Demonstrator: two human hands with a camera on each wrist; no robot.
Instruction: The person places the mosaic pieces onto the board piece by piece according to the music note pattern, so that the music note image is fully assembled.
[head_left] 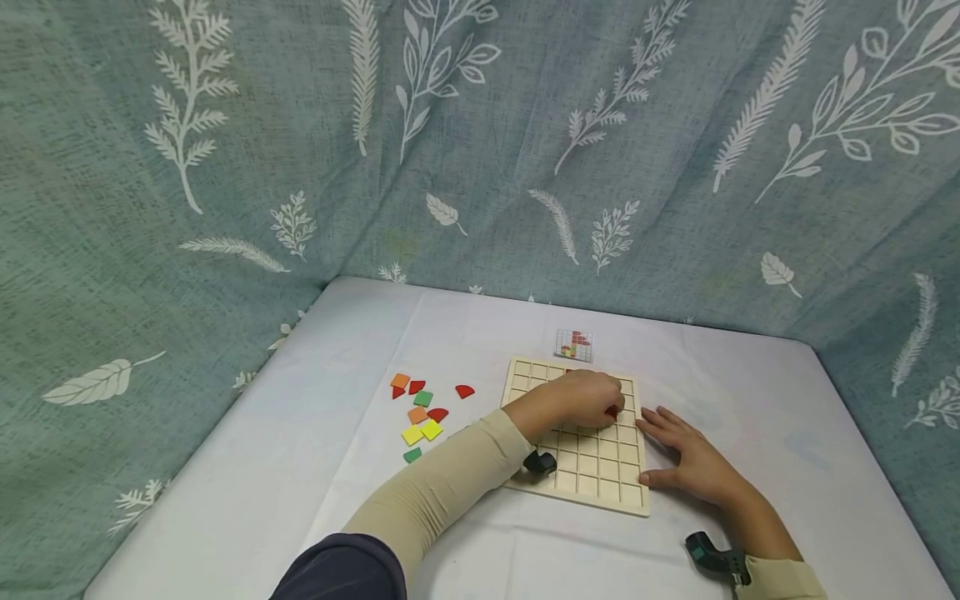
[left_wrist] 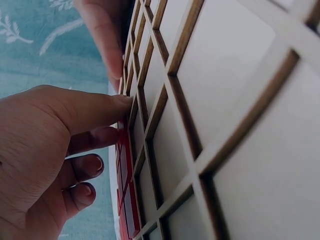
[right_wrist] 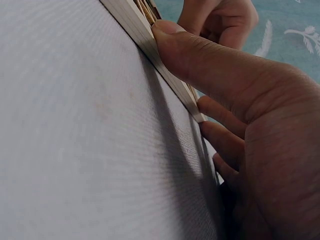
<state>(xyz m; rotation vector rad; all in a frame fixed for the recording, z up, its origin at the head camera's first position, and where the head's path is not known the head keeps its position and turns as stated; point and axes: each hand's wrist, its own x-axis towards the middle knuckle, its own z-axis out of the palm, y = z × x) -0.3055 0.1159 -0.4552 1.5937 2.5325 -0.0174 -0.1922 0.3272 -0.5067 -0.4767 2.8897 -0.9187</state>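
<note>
A wooden grid board (head_left: 588, 475) lies on the white-covered table. Over its right half, my left hand (head_left: 581, 398) pinches a small red tile (head_left: 612, 412) between thumb and fingertips, low against the grid. The left wrist view shows other red tiles (left_wrist: 131, 212) seated in the board's squares just beyond that thumb; the palm hides part of the grid in the head view. My right hand (head_left: 693, 460) rests at the board's right edge, its thumb and fingertips touching the rim and its fingers loosely spread.
Left of the board lie loose tiles: red quarter-rounds (head_left: 465, 391), yellow squares (head_left: 431, 429), orange squares (head_left: 417, 415) and green pieces (head_left: 423, 398). Behind the board lies a small pattern card (head_left: 574, 345) with a coloured grid. A leaf-print curtain (head_left: 480, 167) rises beyond the table.
</note>
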